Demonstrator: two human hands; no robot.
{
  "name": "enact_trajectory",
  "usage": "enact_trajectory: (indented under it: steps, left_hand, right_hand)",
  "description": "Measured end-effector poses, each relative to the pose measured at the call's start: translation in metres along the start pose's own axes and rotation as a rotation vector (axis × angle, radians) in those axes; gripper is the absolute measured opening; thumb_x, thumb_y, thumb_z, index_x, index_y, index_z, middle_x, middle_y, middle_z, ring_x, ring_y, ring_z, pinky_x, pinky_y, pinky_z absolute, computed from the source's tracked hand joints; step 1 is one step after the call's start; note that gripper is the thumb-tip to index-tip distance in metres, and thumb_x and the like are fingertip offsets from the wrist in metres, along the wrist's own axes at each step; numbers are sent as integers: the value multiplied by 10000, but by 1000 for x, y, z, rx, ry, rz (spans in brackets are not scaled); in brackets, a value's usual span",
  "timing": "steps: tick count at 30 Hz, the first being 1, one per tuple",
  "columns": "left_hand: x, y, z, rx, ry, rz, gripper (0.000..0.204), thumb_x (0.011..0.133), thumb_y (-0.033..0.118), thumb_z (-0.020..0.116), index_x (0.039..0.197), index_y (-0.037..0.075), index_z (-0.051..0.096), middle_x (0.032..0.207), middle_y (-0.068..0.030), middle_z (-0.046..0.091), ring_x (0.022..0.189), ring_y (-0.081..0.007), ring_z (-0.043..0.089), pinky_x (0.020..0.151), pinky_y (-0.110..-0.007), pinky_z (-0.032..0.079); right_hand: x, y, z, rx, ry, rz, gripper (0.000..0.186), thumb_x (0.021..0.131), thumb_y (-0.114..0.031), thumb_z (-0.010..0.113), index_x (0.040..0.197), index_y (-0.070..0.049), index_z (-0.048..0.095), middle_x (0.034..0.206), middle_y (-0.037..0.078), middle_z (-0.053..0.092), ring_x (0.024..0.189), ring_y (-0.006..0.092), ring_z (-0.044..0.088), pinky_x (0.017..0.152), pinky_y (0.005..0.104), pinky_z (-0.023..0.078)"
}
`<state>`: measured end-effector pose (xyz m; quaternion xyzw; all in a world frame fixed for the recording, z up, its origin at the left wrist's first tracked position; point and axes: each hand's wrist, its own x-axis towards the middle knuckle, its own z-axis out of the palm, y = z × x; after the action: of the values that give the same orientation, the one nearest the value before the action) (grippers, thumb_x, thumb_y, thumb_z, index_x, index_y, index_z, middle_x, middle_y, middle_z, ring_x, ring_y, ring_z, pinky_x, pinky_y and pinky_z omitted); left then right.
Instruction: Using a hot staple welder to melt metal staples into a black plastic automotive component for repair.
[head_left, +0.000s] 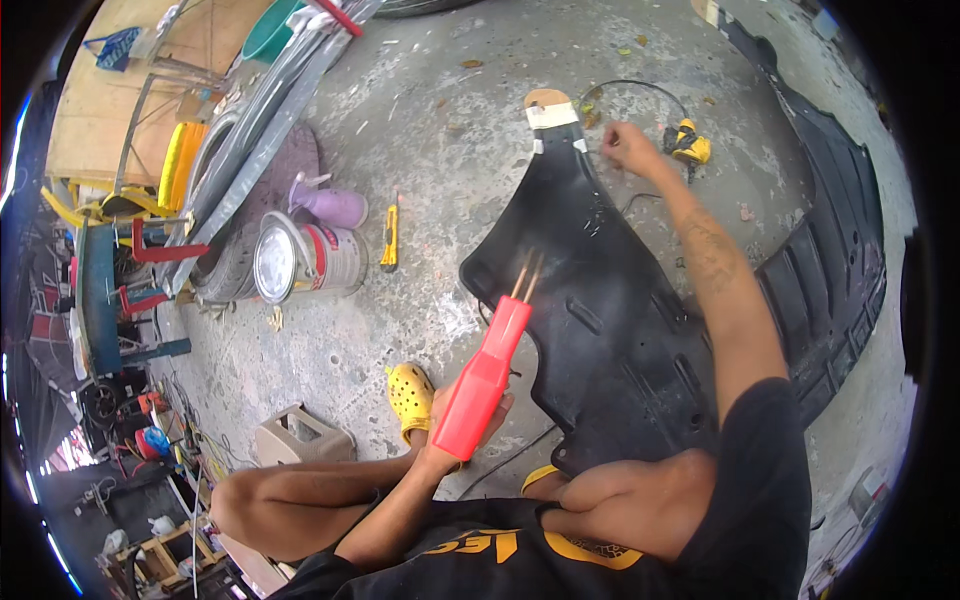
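My left hand [494,420] is closed round a red tool [480,380] with two thin copper-coloured prongs, held over a black moulded plastic panel [600,360]. Beyond it, my right hand [628,145] has curled, pinched fingers beside the panel's narrow end, where tan patches [550,113] show; whether it holds anything small is unclear. A yellow-and-black power tool [690,142] lies near that hand, with a black cord on the floor. A second long black panel [830,250] lies on the right.
A paint can [300,258], purple spray bottle [335,205] and yellow utility knife [391,235] are left. Beyond are leaning metal bars [262,130], tyres [215,285], red clamps [150,240] and a wooden board [105,120]. A small stool [295,440] sits beside my yellow clog [410,400] on the concrete floor.
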<state>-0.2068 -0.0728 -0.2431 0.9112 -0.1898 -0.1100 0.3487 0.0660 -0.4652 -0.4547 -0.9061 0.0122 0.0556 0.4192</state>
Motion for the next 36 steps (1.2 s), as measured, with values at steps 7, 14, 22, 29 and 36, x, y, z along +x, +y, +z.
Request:
enact_trajectory:
  steps: [7, 14, 22, 29, 36]
  left_hand:
    - [4, -7, -1, -233, -11, -50, 228, 843, 105, 760, 1042, 38, 670, 885, -115, 697, 808, -265, 707, 724, -347, 558]
    - [16, 10, -17, -535, -68, -200, 227, 902, 108, 729, 1103, 47, 642, 986, -58, 665, 938, -184, 658, 789, -332, 530]
    - [29, 33, -29, -464, -54, 24, 91, 905, 6, 648, 974, 26, 594, 788, -42, 576, 686, -123, 560, 609, -277, 456]
    - [13, 8, -34, -580, -22, 169, 87, 895, 64, 662, 971, 49, 622, 890, -61, 612, 853, -203, 620, 772, -355, 499]
    - [18, 17, -49, -763, -24, 184, 88, 814, 12, 630, 901, 22, 614, 840, -83, 615, 807, -231, 624, 742, -370, 508]
  right_hand:
    - [-45, -73, -58, 539, -97, -66, 189, 879, -120, 713, 958, 17, 609, 859, 76, 694, 775, 138, 684, 754, 281, 577]
    - [-112, -181, -100, 573, -133, -202, 156, 875, -101, 730, 990, 2, 704, 940, 51, 699, 903, 121, 670, 822, 254, 555]
    - [-145, -242, -120, 543, -160, -573, 101, 813, 4, 750, 913, -4, 738, 985, 92, 708, 949, 158, 669, 837, 273, 555]
    - [-152, -275, -137, 525, -225, -724, 91, 775, -4, 782, 862, -14, 759, 949, 91, 730, 894, 162, 695, 812, 267, 566]
    - [-147, -291, -140, 486, -284, -800, 95, 782, 8, 775, 875, -4, 755, 964, 98, 723, 903, 175, 700, 822, 274, 581]
